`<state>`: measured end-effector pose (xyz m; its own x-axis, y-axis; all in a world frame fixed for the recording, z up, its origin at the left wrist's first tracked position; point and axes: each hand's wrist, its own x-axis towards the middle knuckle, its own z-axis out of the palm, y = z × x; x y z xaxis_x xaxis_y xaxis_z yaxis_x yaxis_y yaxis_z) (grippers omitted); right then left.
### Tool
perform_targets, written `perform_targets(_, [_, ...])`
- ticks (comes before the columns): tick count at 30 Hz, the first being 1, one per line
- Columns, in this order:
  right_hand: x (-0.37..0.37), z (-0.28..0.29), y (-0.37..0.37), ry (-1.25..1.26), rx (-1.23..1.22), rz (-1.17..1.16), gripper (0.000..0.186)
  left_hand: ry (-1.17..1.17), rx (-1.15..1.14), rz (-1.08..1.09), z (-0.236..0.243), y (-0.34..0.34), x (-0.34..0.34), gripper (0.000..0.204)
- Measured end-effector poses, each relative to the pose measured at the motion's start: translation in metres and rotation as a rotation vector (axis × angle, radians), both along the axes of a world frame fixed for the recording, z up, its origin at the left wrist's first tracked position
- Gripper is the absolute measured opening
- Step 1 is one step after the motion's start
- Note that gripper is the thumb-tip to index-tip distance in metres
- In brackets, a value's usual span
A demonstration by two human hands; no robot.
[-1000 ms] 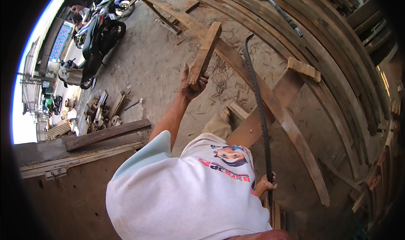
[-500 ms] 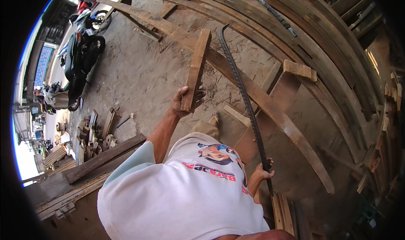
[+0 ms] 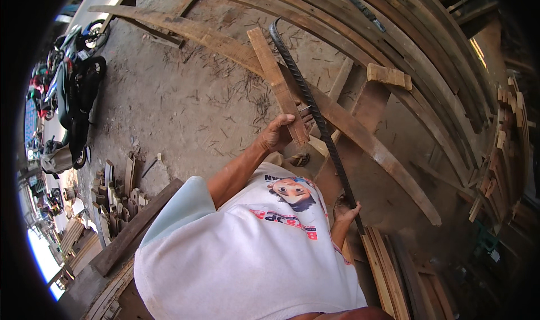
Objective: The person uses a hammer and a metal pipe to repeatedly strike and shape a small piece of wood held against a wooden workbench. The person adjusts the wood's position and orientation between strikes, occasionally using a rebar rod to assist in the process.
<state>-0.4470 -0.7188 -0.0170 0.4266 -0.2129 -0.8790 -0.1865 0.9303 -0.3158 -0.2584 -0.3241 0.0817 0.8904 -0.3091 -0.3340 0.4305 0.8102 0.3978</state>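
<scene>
My left hand (image 3: 277,133) grips a short length of wood (image 3: 274,75) near its lower end, and the piece tilts up and away to the left. A thin nail-like bit shows by the fingers on its right side. In my right hand (image 3: 344,210), lower and to the right, is a long dark ribbed steel bar (image 3: 318,114) with a bent tip at its far end. The bar passes close to the right of the wood; whether they touch, I cannot tell. Behind both runs a long curved-looking plank (image 3: 371,142).
Several long boards (image 3: 416,55) lie along the right, with a hammer (image 3: 360,7) on top and a short wood block (image 3: 389,77) at a near end. Scrap wood (image 3: 115,193) stands at left by a dark beam (image 3: 135,230). Motorcycles (image 3: 76,103) are parked beyond.
The wood in my left hand has shifted right, and its top has swung left, closer beside the bar. My right hand has risen slightly with the bar. The view has turned a little.
</scene>
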Motion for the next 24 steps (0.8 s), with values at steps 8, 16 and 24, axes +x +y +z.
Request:
perform_targets(8, [0.048, 0.127, 0.035, 0.067, -1.530, 1.087, 0.058, 0.033, 0.091, 0.062, 0.003, 0.005, 0.003, 0.076])
perform_targets(16, [0.079, 0.074, 0.037, 0.005, -1.508, 1.714, 0.075, 0.012, 0.114, 0.092, 0.007, -0.007, 0.010, 0.066])
perform_targets(24, [0.046, 0.092, 0.055, -0.100, -1.713, 1.412, 0.043, 0.011, 0.062, 0.108, 0.041, -0.001, 0.011, 0.077])
